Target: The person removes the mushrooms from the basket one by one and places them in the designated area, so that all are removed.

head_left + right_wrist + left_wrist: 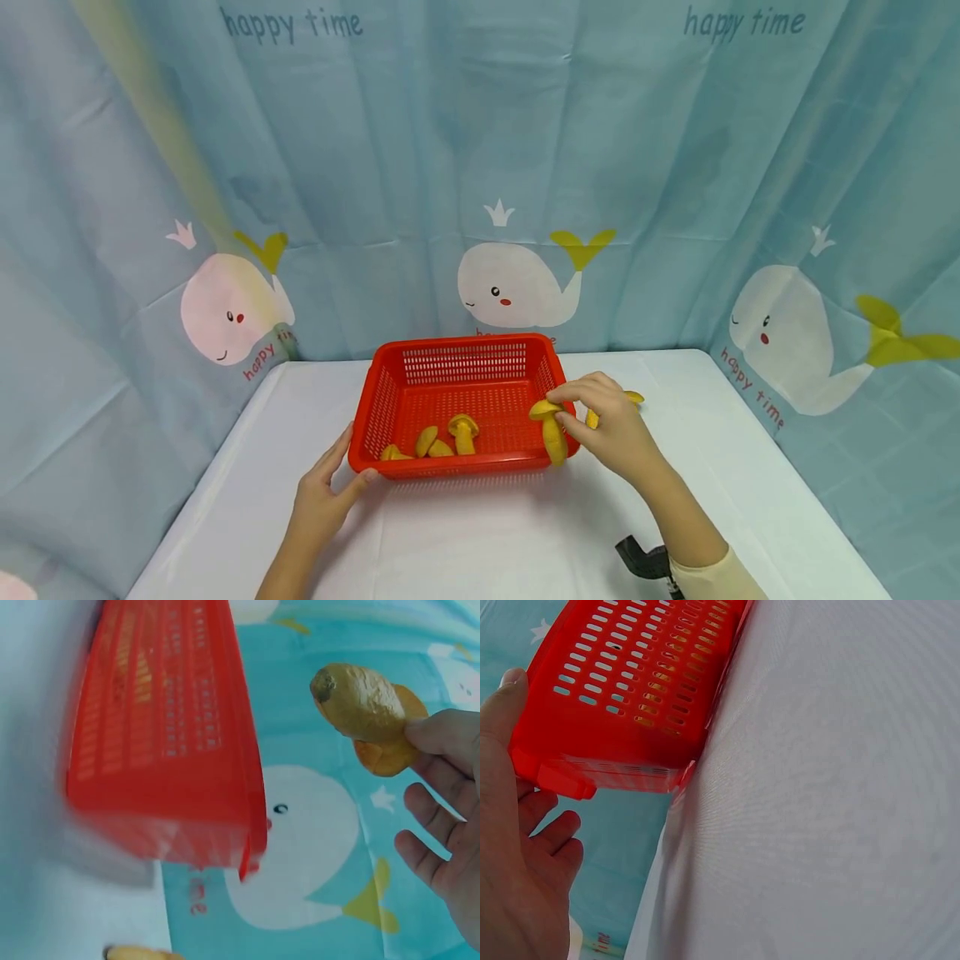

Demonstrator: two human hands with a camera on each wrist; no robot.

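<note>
My right hand (607,421) pinches a yellow mushroom (554,435) by its cap between thumb and fingers. The mushroom hangs stem down over the front right corner of a red plastic basket (465,468). In the right wrist view, the stem of this mushroom (364,701) points away from the right hand (457,802), above the basket's rim. My left hand (318,500) holds the basket's front left corner, thumb at the front rim and fingers along the left side. Several mushrooms lie inside the basket near its front wall, one of them a mushroom (464,430) with its cap up.
Partly hidden behind the right hand, more yellow mushroom pieces (634,397) lie on the white tablecloth (480,542) right of the basket. A blue curtain (405,167) with whale prints hangs behind the table. A black strap piece (643,558) sits by the right wrist.
</note>
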